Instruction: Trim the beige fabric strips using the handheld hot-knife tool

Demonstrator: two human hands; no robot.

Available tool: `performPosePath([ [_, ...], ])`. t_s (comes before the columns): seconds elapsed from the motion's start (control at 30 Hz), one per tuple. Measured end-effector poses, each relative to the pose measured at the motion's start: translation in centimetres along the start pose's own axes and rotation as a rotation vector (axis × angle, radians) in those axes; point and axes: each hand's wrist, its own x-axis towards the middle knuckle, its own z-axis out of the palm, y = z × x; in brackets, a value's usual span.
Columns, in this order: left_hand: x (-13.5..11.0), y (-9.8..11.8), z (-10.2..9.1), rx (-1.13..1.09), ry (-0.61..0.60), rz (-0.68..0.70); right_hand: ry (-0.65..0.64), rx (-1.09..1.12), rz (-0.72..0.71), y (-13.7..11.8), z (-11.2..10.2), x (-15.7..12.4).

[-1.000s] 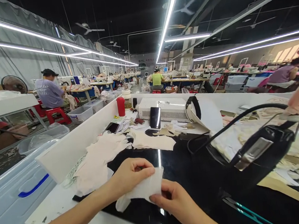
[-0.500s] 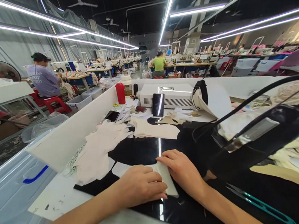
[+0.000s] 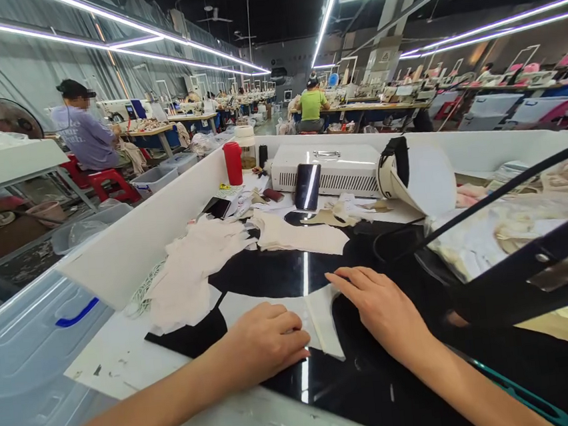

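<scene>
A small white fabric piece (image 3: 319, 317) lies flat on the glossy black work surface (image 3: 270, 274). My left hand (image 3: 263, 339) rests on its left part, fingers curled down onto it. My right hand (image 3: 380, 304) lies flat with fingers stretched out, its fingertips touching the piece's upper right corner. Neither hand lifts anything.
A heap of pale fabric pieces (image 3: 189, 275) lies to the left, more (image 3: 301, 235) behind. A black desk lamp arm (image 3: 534, 262) juts in from the right. A white machine (image 3: 335, 171), a phone (image 3: 307, 186) and a red bottle (image 3: 233, 163) stand at the back. Teal scissors (image 3: 517, 398) lie near right. Other people work at far tables.
Both hands lowered the white piece from the air onto the black surface and spread it flat. My right hand moved from under the piece to its top right corner.
</scene>
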Motion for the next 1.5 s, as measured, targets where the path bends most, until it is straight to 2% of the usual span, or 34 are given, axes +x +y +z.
performPosePath([
  [0.17, 0.6, 0.0, 0.5, -0.105, 0.069, -0.038, 0.019, 0.088, -0.140, -1.8, -0.5, -0.5],
  [0.33, 0.5, -0.1, 0.5, -0.171, 0.030, -0.077, 0.080, 0.109, -0.130, -2.8, -2.1, -0.7],
  [0.43, 1.1, -0.4, 0.0, -0.204, -0.019, -0.196, 0.099, 0.174, -0.116, -4.1, -3.3, -1.0],
  [0.53, 2.7, -1.3, -0.1, -0.217, -0.099, -0.379, 0.100, 0.205, -0.113, -5.7, -4.0, -1.2],
  [0.63, 4.5, -2.1, 0.3, -0.212, -0.138, -0.537, 0.116, 0.141, -0.154, -6.7, -3.7, -1.5],
  [0.73, 5.7, -2.4, 0.8, -0.217, -0.150, -0.593, 0.141, 0.103, -0.184, -7.0, -3.3, -1.7],
  [1.03, 6.6, -2.2, 1.3, -0.268, -0.194, -0.642, 0.100, 0.122, -0.170, -7.0, -2.9, -1.7],
  [1.23, 6.5, -2.0, 1.2, -0.264, -0.191, -0.639, 0.058, 0.167, -0.240, -6.6, -3.4, -1.9],
  [1.4, 6.4, -1.9, 1.3, -0.268, -0.173, -0.638, 0.093, 0.189, -0.205, -7.0, -3.3, -1.6],
  [1.5, 6.1, -1.9, 1.5, -0.274, -0.152, -0.636, 0.113, 0.213, -0.196, -6.9, -4.0, -1.5],
])
